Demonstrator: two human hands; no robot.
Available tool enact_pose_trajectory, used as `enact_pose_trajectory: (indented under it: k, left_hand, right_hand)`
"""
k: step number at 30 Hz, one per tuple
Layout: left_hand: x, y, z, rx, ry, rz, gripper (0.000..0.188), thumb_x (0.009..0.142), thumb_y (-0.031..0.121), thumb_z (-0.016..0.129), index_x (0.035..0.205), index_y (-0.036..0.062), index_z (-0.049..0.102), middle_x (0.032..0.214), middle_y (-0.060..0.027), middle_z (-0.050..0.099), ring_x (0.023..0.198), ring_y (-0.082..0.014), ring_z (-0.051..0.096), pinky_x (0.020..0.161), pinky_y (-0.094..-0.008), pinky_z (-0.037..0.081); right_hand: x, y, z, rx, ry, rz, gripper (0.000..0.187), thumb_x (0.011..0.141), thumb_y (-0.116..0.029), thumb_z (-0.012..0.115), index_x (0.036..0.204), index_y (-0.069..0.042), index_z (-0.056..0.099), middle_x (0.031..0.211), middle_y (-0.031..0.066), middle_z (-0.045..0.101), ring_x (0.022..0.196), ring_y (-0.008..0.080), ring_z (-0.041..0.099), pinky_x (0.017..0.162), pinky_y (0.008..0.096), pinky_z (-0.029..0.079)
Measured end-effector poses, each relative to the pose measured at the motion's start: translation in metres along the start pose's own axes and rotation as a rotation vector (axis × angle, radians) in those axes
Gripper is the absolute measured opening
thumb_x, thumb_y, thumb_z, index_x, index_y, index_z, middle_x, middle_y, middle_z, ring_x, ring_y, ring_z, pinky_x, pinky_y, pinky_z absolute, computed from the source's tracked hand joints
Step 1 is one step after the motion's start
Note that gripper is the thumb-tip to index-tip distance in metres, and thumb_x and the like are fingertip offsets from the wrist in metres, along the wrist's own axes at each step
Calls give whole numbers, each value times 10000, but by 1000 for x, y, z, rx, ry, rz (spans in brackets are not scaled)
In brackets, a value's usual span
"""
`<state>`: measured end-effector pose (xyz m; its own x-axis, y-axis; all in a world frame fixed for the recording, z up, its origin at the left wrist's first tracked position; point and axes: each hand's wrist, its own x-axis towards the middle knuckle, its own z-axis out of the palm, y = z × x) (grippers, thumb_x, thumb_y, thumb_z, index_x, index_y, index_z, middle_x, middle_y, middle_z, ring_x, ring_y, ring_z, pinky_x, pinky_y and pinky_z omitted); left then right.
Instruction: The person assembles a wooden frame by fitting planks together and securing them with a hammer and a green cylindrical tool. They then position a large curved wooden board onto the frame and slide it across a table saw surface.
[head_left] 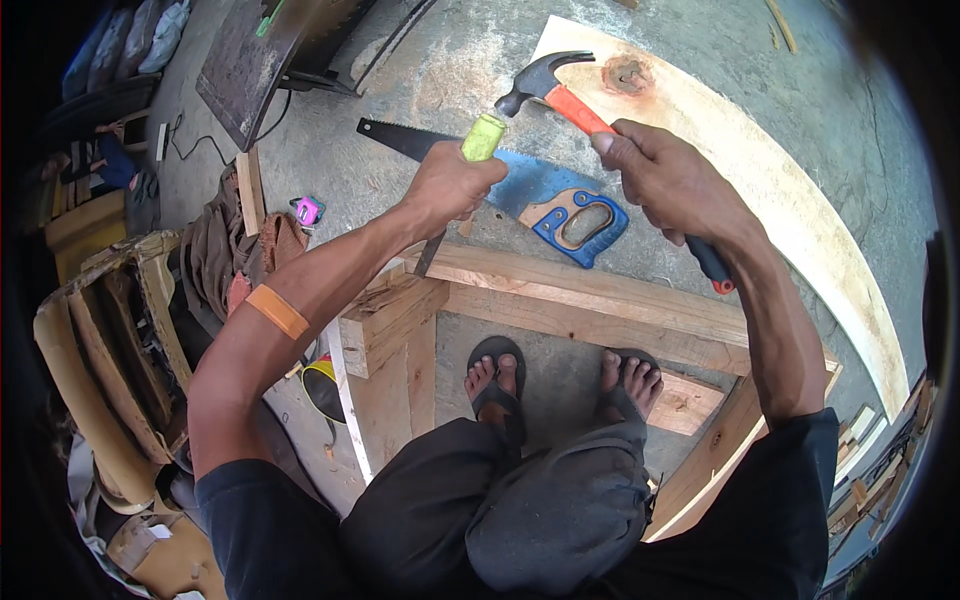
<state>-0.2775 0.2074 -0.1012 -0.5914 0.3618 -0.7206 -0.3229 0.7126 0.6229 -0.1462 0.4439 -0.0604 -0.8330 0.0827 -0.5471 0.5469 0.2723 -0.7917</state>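
The left hand (447,189) has its fingers wrapped tight round the chisel (484,138), which slants down from its green top to the corner of the wood (396,306), and the right hand (678,186) grips the hammer (577,108) with curled fingers, the head just beside that top.

Bright, soft light nearly whitens the pale board (750,170) — the centre is sharp, the edges bowed, the corners black.
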Motion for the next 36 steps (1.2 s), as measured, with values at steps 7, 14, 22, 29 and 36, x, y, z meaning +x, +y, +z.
enact_pose_trajectory:
  k: [7, 14, 22, 29, 36]
  left_hand:
    - [-4, -3, 3, 15, 15, -32, 192, 872, 149, 685, 780, 61, 541, 607, 35, 479, 467, -47, 409, 405, -246, 291]
    - [0, -5, 2, 0, 3, -52, 189, 872, 120, 669, 758, 68, 527, 583, 34, 460, 436, -57, 383, 392, -264, 274]
    - [3, 0, 4, 10, -2, -26, 201, 873, 122, 675, 753, 73, 520, 583, 26, 463, 438, -64, 393, 393, -270, 282]
    - [1, -9, 6, 48, -19, -74, 201, 881, 124, 666, 756, 77, 516, 598, 27, 467, 454, -60, 408, 405, -263, 294]
    - [8, 0, 4, 147, -19, -147, 196, 876, 135, 662, 759, 63, 521, 597, 23, 457, 448, -73, 404, 393, -274, 298]
  right_hand:
    - [5, 7, 3, -65, -23, 6, 488, 1082, -492, 392, 1071, -42, 581, 655, -4, 467, 453, 90, 444, 422, 260, 405]
    - [31, 32, 7, 313, 326, -211, 455, 1077, -486, 433, 976, -67, 577, 624, -32, 437, 447, 63, 413, 398, 248, 387]
    - [17, 20, 8, 1, -18, -6, 434, 1085, -490, 423, 901, -105, 507, 646, -28, 421, 442, 58, 394, 370, 255, 347]
    - [23, 34, 19, -25, 171, -130, 534, 1088, -490, 387, 985, 3, 566, 686, 74, 518, 473, 166, 488, 477, 356, 453]
    - [-17, 36, 28, 273, 127, 147, 453, 1082, -464, 436, 969, -42, 553, 664, 18, 496, 434, 104, 458, 379, 297, 367]
